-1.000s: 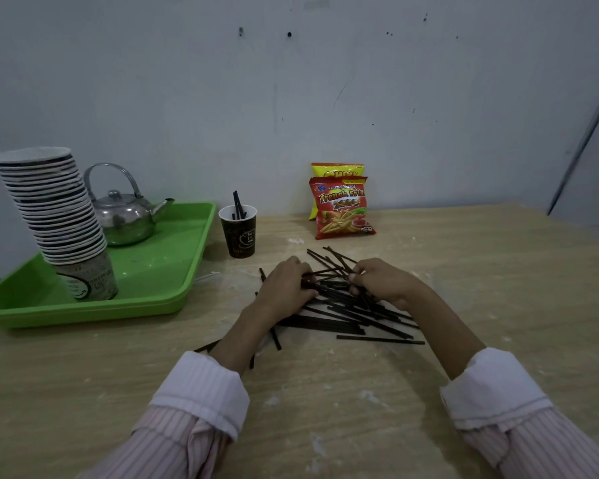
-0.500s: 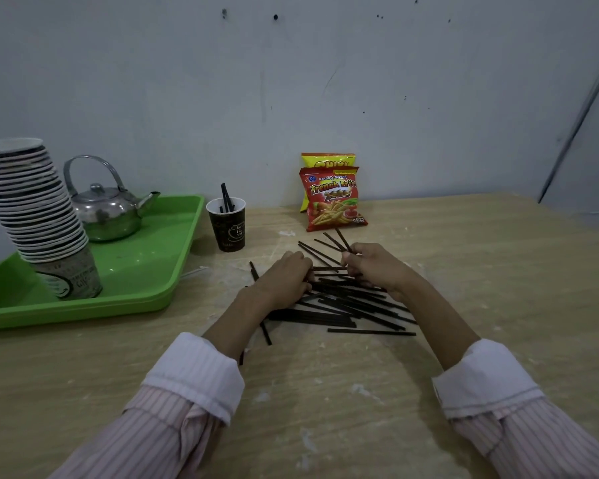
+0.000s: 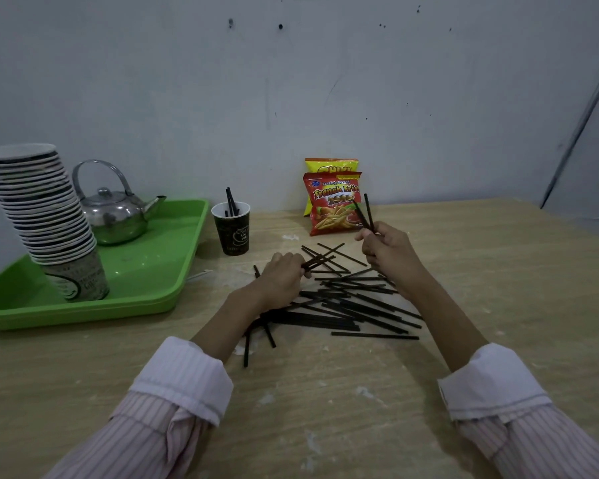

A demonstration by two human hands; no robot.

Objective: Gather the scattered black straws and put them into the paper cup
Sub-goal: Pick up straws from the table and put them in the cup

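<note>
The right hand (image 3: pixel 389 248) is hovering above the surface (image 3: pixel 325 392), its fingers (image 3: pixel 369 242) pinching two black straws (image 3: pixel 363 212) that are sticking up and fanning apart above the fingertips, in front of the red snack bag (image 3: pixel 331 202). The left hand (image 3: pixel 282 276) is resting low on the surface, its fingers (image 3: pixel 300 267) closing on a small bundle of straws (image 3: pixel 320 261) that is pointing out past the fingertips toward the right hand. Just below and between both sets of fingers, the scattered black straws (image 3: pixel 353 305) are lying crisscrossed in a loose pile, a few trailing back under the left wrist. The paper cup (image 3: pixel 230 228) is standing upright beyond the left fingers and a little to their left, already holding several straws, beside the green tray (image 3: pixel 146 278).
</note>
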